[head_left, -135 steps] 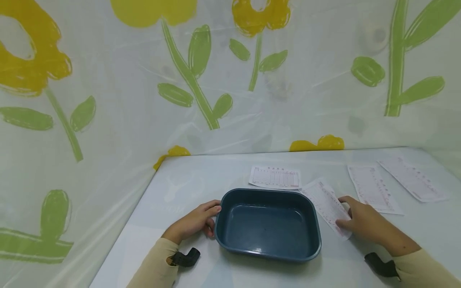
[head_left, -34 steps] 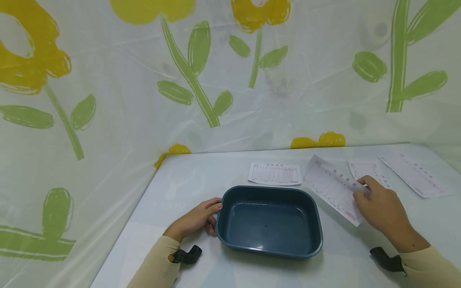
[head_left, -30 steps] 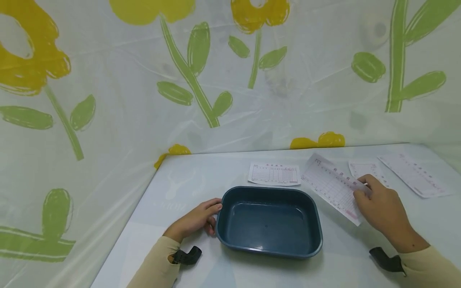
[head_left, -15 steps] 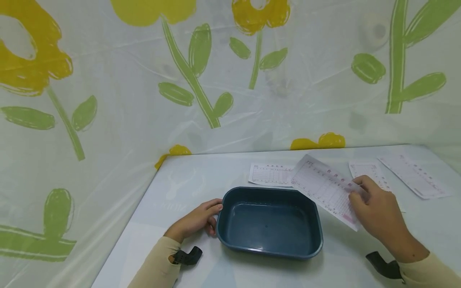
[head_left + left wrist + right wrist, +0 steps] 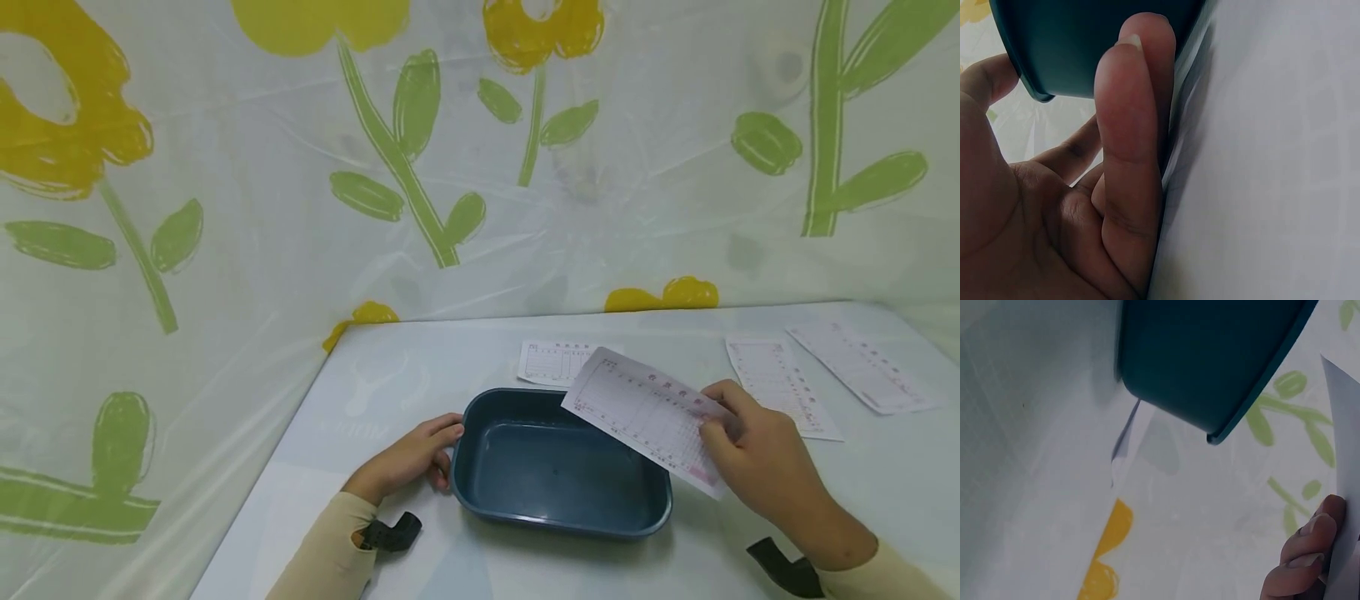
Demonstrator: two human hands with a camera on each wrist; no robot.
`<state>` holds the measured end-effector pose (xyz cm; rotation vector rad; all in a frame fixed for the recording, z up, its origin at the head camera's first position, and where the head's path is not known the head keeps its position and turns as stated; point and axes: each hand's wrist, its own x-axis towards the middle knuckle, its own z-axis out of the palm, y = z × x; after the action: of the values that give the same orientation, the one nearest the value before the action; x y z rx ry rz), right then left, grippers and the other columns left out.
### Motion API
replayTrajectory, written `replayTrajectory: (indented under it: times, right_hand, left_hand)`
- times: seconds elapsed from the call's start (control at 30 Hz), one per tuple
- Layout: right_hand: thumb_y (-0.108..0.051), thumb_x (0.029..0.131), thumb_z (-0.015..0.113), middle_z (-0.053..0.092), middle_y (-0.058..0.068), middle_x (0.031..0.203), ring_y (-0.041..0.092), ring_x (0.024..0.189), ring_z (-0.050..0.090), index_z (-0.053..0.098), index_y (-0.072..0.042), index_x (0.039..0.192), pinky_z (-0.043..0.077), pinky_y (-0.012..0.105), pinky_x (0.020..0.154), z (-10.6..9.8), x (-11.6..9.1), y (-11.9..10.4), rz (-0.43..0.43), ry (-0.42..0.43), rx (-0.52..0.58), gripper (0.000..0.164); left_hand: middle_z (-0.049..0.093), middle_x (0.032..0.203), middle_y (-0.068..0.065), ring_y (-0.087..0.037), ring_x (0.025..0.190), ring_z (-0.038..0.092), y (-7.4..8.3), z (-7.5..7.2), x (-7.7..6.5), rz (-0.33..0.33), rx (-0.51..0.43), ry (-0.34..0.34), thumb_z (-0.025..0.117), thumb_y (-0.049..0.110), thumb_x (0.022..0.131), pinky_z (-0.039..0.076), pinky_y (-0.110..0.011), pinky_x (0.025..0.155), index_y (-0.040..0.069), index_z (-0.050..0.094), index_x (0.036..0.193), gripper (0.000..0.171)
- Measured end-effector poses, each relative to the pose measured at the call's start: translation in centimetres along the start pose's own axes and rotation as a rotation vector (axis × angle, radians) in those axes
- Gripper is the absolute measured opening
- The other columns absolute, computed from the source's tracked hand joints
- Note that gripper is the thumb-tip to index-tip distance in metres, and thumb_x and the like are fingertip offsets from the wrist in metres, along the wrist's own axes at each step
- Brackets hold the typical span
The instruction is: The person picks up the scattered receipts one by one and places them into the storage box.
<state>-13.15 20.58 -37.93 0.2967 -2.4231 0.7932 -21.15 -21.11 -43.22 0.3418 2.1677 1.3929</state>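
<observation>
My right hand pinches the right end of a printed paper form between thumb and fingers. The sheet tilts above the right rear of a dark teal plastic basin, covering part of its rim. In the right wrist view, curled fingers press on the paper, close to the basin. My left hand rests against the basin's left side, fingertips touching the rim. Seen from the left wrist, its fingers lie fairly straight by the outer wall of the basin. Nothing shows inside the basin.
Behind the basin lies another printed form, partly hidden by the held sheet. Two more forms, one nearer and one farther right, lie on the white table. A flower-patterned curtain hangs behind.
The paper form was lying on the table right of the basin; my right hand has lifted it and moved it left over the basin's right rear. My left hand has stayed put.
</observation>
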Motion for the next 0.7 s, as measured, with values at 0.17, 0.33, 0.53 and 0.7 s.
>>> replayTrajectory:
  times: [0.17,0.33,0.53,0.7]
  right_hand:
    - [0.002,0.085,0.056,0.061,0.003,0.071,-0.002,0.043,0.025,0.061,-0.007,0.101,0.023,0.019,0.038,0.5,-0.3,-0.5,-0.005,-0.047,0.004,0.020]
    - [0.003,0.083,0.058,0.058,-0.003,0.069,-0.003,0.045,0.024,0.061,-0.010,0.101,0.023,0.018,0.039,1.1,-0.8,-0.7,-0.026,-0.086,0.001,0.022]
    - [0.004,0.081,0.060,0.031,-0.015,0.055,-0.005,0.047,0.021,0.062,-0.013,0.102,0.024,0.017,0.041,1.8,-1.1,-1.0,-0.079,-0.113,-0.006,0.027]
    - [0.006,0.081,0.061,0.043,-0.015,0.059,-0.007,0.048,0.022,0.063,-0.012,0.103,0.027,0.016,0.041,2.3,-1.4,-1.3,-0.127,-0.116,0.016,0.029]
  left_hand:
    - [0.066,0.070,-0.006,-0.015,0.058,0.062,0.0,0.0,0.0,-0.003,0.012,0.011,0.042,0.043,0.105,0.055,-0.029,0.063,0.004,0.035,0.151,0.061]
    - [0.067,0.071,-0.007,-0.015,0.059,0.062,0.0,0.1,-0.1,-0.020,0.012,0.018,0.042,0.042,0.106,0.055,-0.029,0.064,0.002,0.031,0.153,0.063]
    - [0.066,0.070,-0.006,-0.015,0.059,0.062,0.1,0.1,-0.1,-0.006,0.020,0.013,0.041,0.043,0.106,0.055,-0.028,0.063,0.004,0.034,0.152,0.060]
    - [0.066,0.069,-0.006,-0.014,0.059,0.062,0.0,0.2,-0.1,-0.005,0.003,0.020,0.043,0.043,0.105,0.054,-0.028,0.061,0.005,0.036,0.151,0.060]
